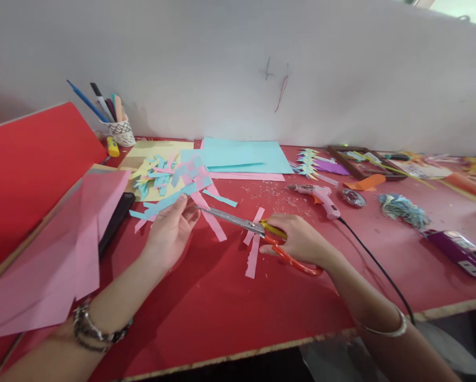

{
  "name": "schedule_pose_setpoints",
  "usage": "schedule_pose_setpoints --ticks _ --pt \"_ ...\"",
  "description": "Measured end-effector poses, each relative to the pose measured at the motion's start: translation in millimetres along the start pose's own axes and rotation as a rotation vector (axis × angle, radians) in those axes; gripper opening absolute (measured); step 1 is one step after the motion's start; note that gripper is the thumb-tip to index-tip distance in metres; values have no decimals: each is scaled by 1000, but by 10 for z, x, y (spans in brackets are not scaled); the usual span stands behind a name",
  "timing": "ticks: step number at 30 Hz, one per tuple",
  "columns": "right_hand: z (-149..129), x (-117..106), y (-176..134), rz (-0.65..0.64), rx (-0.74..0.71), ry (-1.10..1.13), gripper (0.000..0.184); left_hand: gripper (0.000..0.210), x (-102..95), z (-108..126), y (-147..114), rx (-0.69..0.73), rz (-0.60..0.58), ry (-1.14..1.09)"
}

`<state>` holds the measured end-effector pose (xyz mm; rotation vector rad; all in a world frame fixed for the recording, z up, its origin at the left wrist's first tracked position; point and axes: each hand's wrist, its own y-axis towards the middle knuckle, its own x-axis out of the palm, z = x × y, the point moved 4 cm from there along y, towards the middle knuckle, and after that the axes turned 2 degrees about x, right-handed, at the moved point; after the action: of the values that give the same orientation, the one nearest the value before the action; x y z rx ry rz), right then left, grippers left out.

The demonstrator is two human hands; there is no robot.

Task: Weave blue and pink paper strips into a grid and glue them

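Note:
Between the fingers of my left hand [170, 231] is a woven piece of pink and blue paper strips [190, 172], its loose strip ends sticking out around it. My right hand [299, 239] is wrapped round the red and yellow handles of a pair of scissors [230, 216]. The scissor blades point left, and their tips reach my left fingers at the woven paper's near edge. Whether the blades touch a strip is hard to tell. Cut pink paper strips [253, 257] lie on the red table just below the scissors.
Pink sheets [43, 265] lie at the left near a red board [31, 175]. Behind are paper scraps [156, 175], blue paper [244, 154] and a pen cup [121, 132]. A pink glue gun [319, 197], its cord trailing to the table's front edge, and a yarn bundle [403, 210] lie right.

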<state>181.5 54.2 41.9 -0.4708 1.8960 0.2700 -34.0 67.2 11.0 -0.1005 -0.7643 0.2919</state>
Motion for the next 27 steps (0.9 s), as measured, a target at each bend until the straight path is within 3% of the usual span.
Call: schedule_pose_setpoints --ticks 16,27 --pt "-5 -34 2 -7 23 27 45 11 -34 -16 3 16 11 66" --pt "-1 -48 -12 14 10 21 45 16 -8 -7 -28 0 48 70"
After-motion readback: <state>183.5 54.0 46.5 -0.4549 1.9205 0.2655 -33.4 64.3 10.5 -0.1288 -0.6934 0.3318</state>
